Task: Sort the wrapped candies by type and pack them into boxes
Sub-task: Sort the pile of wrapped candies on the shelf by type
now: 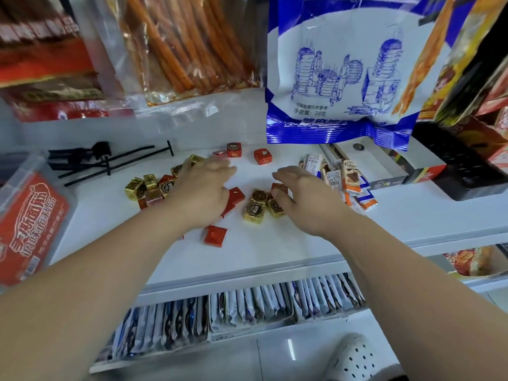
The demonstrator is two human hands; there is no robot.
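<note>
Hands (200, 188) (302, 193) either side of gold candies (254, 207)

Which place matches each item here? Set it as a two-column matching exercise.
Items:
1. blue-and-white bag
2. black display hooks
3. wrapped wafer bars
4. lone red candy

Places:
A. nearest the front edge of the shelf
B. hanging above the shelf
C. just right of the right hand
D. rear left of the shelf

Pairs: 1-B, 2-D, 3-C, 4-A
</note>
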